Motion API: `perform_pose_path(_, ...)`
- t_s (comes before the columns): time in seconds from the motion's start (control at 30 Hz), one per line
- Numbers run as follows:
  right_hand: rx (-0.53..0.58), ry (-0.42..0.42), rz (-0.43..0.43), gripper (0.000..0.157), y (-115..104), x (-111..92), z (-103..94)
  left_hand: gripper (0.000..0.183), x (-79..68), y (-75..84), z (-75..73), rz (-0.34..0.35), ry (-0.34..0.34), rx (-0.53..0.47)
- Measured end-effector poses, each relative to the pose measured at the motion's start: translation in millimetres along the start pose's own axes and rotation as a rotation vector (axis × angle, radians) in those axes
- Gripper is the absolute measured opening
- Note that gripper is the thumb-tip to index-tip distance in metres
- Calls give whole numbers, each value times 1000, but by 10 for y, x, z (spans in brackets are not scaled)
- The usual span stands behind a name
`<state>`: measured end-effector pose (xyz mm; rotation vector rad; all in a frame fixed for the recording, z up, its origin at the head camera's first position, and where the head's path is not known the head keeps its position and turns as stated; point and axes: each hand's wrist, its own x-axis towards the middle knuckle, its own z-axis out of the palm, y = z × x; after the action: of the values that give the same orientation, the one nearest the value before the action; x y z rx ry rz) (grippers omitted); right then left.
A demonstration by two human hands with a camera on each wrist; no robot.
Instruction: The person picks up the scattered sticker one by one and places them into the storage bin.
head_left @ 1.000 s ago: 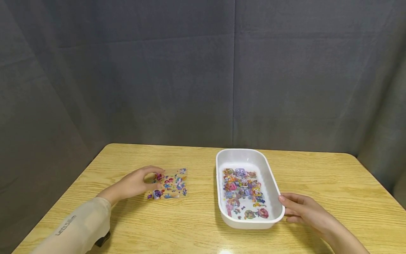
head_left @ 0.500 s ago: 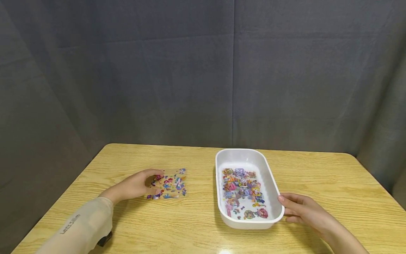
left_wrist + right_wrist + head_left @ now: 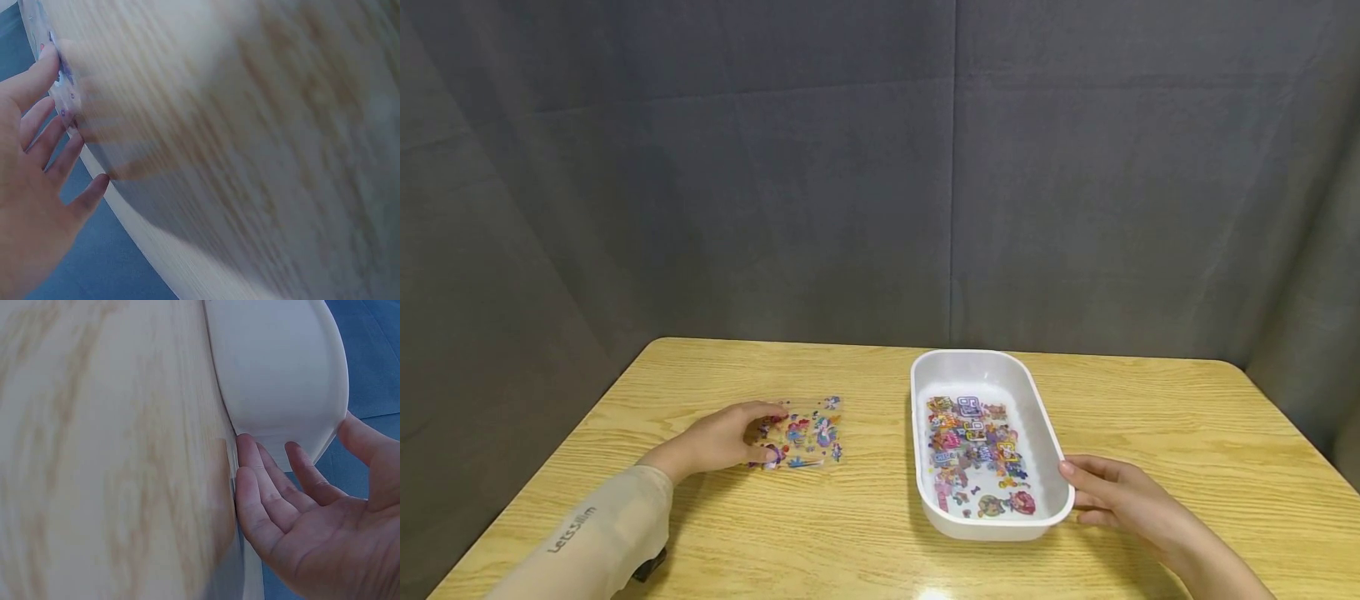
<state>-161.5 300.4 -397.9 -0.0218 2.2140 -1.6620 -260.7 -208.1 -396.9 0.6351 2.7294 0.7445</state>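
A clear sticker sheet [image 3: 808, 437] printed with small colourful figures lies flat on the wooden table at the left. My left hand [image 3: 722, 437] is over its left edge, thumb and index finger apart and touching the sheet; the other fingers [image 3: 67, 153] are loosely spread in the left wrist view. To the right stands a white plastic tray [image 3: 1051, 417] with several clear sticker sheets [image 3: 977, 454] inside. My right hand [image 3: 1116, 496] holds the tray's near right corner, thumb on the rim and fingertips against the outer wall, as the right wrist view also shows.
The light wooden table [image 3: 850, 533] spans the foreground. A dark grey curtain [image 3: 812, 183] hangs behind it and along both sides. A small black object [image 3: 650, 567] sits at the left wrist, below the sleeve [image 3: 602, 525].
My left hand has shifted slightly while staying on the sticker sheet's left edge, its fingertips moving a little over the sheet. The right hand and the tray have stayed in place.
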Motion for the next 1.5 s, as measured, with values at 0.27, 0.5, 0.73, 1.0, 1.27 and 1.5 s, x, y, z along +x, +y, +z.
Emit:
perform_pose_path(0.27, 4, 3, 1, 68, 6, -7, -15, 62, 8, 30, 2, -9, 24, 80)
perform_pose_path(0.5, -1, -1, -3, 68, 1, -3, -5, 56, -16, 109, -12, -4, 70, 202)
perform_pose_path(0.73, -6, -5, -5, 68, -11, -4, 5, 48, -17, 179, -2, -26, 100, 280)
perform_pose_path(1.0, -15, -7, 4, 69, -17, -5, 4, 43, -28, 196, -1, -14, 114, 322)
perform_pose_path(1.27, 1, -8, -6, 69, -3, -5, 12, 36, -49, 219, -30, -40, 132, 302)
perform_pose_path(1.5, -4, -6, -4, 69, -10, -5, 8, 35, -67, 261, -58, -8, 189, 321)
